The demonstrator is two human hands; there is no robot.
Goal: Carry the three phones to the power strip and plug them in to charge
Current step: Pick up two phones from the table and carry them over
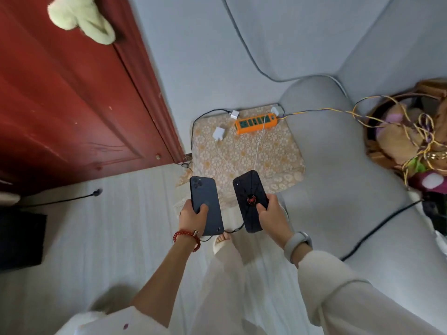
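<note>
My left hand (193, 215) grips a dark blue phone (205, 201), back side up. My right hand (272, 213) grips a black phone with a red spider emblem (250, 198), also back side up. A short dark cable (233, 231) hangs between the phones' lower ends. Ahead, an orange power strip (256, 122) lies on a floral-covered stool (244, 153). White charger plugs lie around it: one (219, 134) on the cloth, one (234, 114) at the strip's left, one (277, 110) at its right end. A white cable (258, 146) runs from the strip toward me. A third phone is not visible.
A red door (72, 93) stands at the left with a pale plush toy (79, 18) hanging on it. A grey sofa (338, 165) fills the right, holding a basket (406, 136) of toys and tangled wires. A black cord (377, 228) crosses the sofa; a black box (21, 240) sits at far left.
</note>
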